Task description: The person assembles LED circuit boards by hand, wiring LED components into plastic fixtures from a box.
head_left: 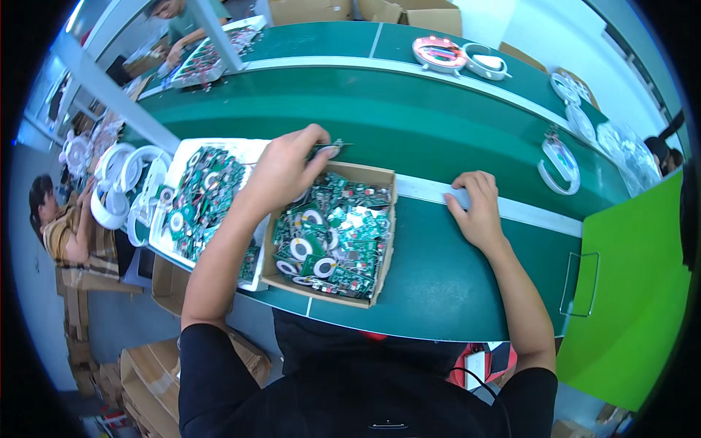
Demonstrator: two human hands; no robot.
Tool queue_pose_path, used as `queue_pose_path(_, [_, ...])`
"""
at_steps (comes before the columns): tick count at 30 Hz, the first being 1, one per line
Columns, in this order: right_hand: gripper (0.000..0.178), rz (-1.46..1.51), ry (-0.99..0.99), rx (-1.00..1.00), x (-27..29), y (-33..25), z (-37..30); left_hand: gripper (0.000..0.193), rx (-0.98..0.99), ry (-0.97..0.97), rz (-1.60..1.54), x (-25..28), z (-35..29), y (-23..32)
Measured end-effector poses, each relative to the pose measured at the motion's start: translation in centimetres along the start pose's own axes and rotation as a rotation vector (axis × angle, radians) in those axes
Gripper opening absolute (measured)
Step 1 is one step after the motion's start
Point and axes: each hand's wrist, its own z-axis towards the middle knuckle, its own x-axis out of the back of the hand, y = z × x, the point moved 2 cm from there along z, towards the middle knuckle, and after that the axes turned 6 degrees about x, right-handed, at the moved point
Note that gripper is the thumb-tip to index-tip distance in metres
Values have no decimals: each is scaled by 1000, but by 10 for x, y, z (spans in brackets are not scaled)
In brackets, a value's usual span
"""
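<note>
My left hand (292,162) is closed, its thumb and fingers pinching a small circuit board (334,145) seen nearly edge-on, with thin leads sticking out. It is over the far edge of a cardboard box (385,241) full of green circuit boards (358,230) and white ring-shaped coils (301,249). Left of the box, partly behind my left forearm, a white foam tray (191,150) holds more green boards (208,186). My right hand (478,212) rests at the pale metal rail (537,213), thumb and fingers apart, with nothing visible in it.
Beyond the rail runs a green conveyor belt (438,120) carrying a white ring-shaped housing (561,166). Farther off stand a red-lit ring (439,53) and another white ring (485,62). A bright green panel (635,292) stands at right. Co-workers sit left and across.
</note>
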Motion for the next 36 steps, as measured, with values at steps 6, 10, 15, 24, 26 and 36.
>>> queue_pose_path(6, [26, -34, -11, -7, 2, -3, -2, 18, -141, 58, 24, 1, -7, 15])
queue_pose_path(10, [27, -64, 15, -5, 0, -6, -1, 17, -175, 126, 101, -4, -16, 24])
queue_pose_path(15, [27, -83, -20, -27, -1, -6, -1, 18, -226, 146, 77, -18, -18, 27])
queue_pose_path(24, [26, -56, -41, -60, -2, -3, -1, 21, -130, 47, 7, -25, -15, 18])
queue_pose_path(26, [25, -49, -49, -73, 0, -3, -2, 22, -129, 24, -5, -26, -14, 17])
queue_pose_path(36, [21, -113, -31, -74, -1, -4, -3, 22, -111, 47, 9, -28, -16, 14])
